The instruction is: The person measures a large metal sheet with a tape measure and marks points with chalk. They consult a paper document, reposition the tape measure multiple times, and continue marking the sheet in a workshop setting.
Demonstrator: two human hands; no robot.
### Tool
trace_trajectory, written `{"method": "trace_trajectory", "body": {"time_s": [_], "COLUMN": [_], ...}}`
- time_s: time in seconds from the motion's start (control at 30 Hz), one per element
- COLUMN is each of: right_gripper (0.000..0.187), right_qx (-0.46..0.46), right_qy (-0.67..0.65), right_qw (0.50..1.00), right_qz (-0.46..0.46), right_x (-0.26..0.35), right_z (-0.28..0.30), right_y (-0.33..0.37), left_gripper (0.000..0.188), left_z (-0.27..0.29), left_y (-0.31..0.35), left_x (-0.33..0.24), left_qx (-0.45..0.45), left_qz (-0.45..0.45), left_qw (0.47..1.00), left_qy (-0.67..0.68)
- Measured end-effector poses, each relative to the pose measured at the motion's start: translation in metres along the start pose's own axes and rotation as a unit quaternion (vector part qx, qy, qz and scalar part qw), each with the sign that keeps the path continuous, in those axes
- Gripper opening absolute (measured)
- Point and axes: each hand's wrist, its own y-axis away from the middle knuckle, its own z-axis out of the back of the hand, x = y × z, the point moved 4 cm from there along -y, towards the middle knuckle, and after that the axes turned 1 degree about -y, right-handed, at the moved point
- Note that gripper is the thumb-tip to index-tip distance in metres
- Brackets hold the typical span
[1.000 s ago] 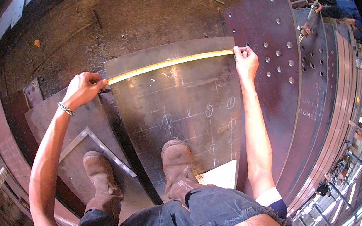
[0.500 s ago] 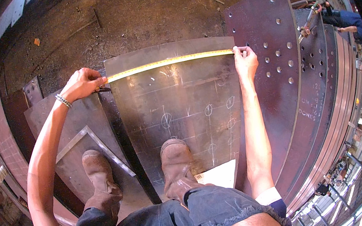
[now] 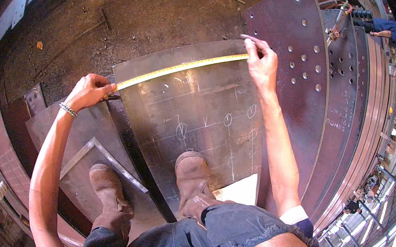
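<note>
A yellow tape measure (image 3: 183,67) is stretched across the upper part of a grey steel plate (image 3: 194,96) with chalk lines and circled marks. My left hand (image 3: 89,91), a chain bracelet at its wrist, pinches the tape at the plate's left edge. Something dark shows just under those fingers; I cannot tell if it is the tape's case. At the right edge my right hand (image 3: 263,65) has its thumb and fingers closed at the tape's other end. A slim, pointed thing sticks out above its fingertips, too small to name.
My boots (image 3: 192,176) stand on two plates with a dark gap between. A metal square (image 3: 95,144) lies by the left boot, a white sheet (image 3: 241,190) by the right. Holed plates (image 3: 295,61) and a cutting torch (image 3: 333,33) are at right. Another person's arm (image 3: 386,34) shows far right.
My right hand has shifted slightly left, its fingers now raised and the slim pointed thing showing above them. My left hand and the tape stay nearly still. The other person's arm has moved.
</note>
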Motion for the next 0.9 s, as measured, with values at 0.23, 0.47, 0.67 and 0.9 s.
{"method": "trace_trajectory", "body": {"time_s": [0.23,0.47,0.67,0.9], "right_gripper": [0.033,0.047,0.048,0.042], "right_qx": [0.126,0.236,0.262,0.258], "right_qy": [-0.036,0.165,0.251,0.224], "right_qw": [0.991,0.954,0.929,0.928], "right_qz": [-0.021,0.087,0.073,0.146], "right_x": [0.032,0.044,0.044,0.048], "right_z": [-0.038,-0.079,-0.074,-0.080], "right_y": [0.013,0.006,-0.010,-0.003], "left_gripper": [0.037,0.036,0.037,0.037], "left_z": [-0.004,-0.012,-0.009,-0.011], "left_y": [0.003,0.016,0.015,0.015], "left_x": [0.000,-0.002,-0.003,-0.005], "left_qx": [-0.011,-0.031,-0.021,-0.009], "left_qz": [-0.012,-0.023,-0.009,-0.007], "left_qw": [1.000,0.999,1.000,1.000], "left_qy": [0.002,0.028,0.002,0.024]}}
